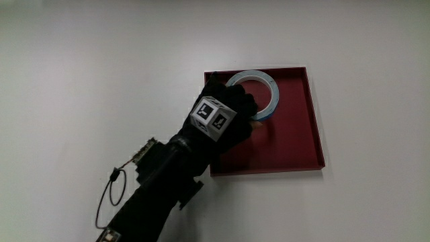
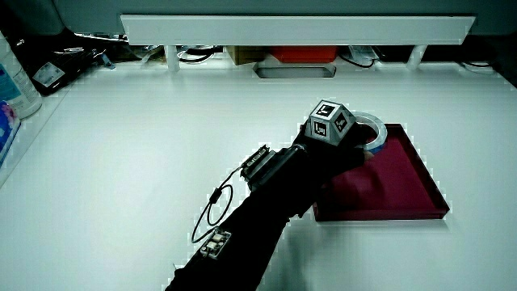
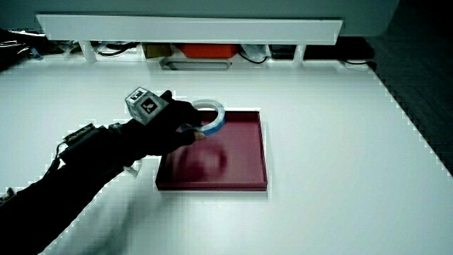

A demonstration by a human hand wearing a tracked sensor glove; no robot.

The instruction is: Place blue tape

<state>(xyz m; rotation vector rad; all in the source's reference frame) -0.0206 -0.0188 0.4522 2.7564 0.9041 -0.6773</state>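
A blue tape roll (image 1: 259,93) with a pale inner ring is held over the part of the dark red tray (image 1: 295,144) farthest from the person. The gloved hand (image 1: 232,114) is curled around the roll's nearer edge, its patterned cube (image 1: 212,117) facing up. In both side views the tape roll (image 2: 373,133) (image 3: 212,117) hangs a little above the tray floor (image 3: 212,166), gripped by the hand (image 2: 339,149) (image 3: 166,120). The forearm (image 1: 168,178) reaches in from the person's side, over the tray's near corner.
The tray (image 2: 404,186) lies on a white table (image 1: 80,74). A low white partition (image 2: 295,28) stands at the table's edge farthest from the person, with an orange box (image 3: 207,51) and cables beneath it. Bottles (image 2: 12,81) stand at the table's edge.
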